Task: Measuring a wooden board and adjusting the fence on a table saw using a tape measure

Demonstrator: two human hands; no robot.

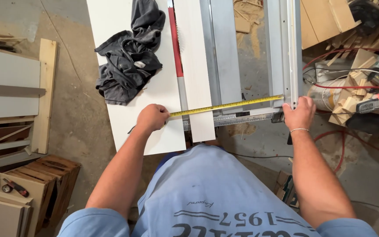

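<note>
A dusty workshop floor surrounds a white table saw (154,94). The yellow tape measure blade (227,105), thin, springy and likely to buckle, spans the saw; left hand (152,117) closed around its case, right hand (299,113) pinning its tip at the fence rail (291,52).

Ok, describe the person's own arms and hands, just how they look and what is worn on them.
Both arms are bare from the short sleeves down; the sleeves belong to a light blue T-shirt with dark print across the front. The left hand wears no glove, ring or watch that can be seen. The right hand is also ungloved, with a thin beaded bracelet around the wrist.
</note>
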